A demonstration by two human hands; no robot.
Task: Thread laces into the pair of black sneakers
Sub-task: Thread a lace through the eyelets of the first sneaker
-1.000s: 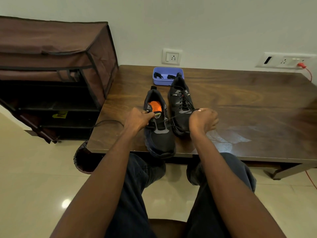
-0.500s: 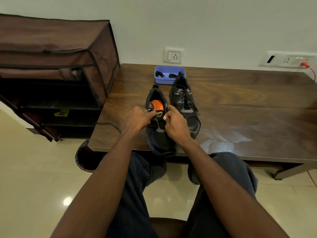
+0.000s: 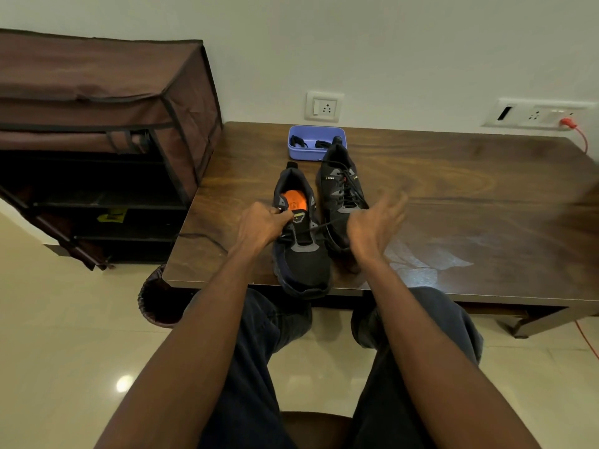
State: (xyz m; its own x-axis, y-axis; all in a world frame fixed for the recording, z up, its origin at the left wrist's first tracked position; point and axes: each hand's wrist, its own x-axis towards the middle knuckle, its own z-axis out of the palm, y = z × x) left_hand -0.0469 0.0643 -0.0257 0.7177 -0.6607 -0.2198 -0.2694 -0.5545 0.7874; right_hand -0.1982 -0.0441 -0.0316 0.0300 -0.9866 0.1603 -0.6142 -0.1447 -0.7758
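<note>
Your left hand [image 3: 264, 223] grips the near sneaker [image 3: 299, 234] at frame centre, its toe pointing toward you. Your right hand [image 3: 376, 222], blurred, pulls the lace [image 3: 319, 226]; its grip is unclear.

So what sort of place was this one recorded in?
Probably a room in a home: a fabric shoe rack stands beside a low wooden table, with wall sockets and a glossy tiled floor.

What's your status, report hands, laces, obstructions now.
Left hand grips near sneaker at the eyelets. Right hand blurred, lace running toward it. Far sneaker laced. Nothing blocking.
</note>
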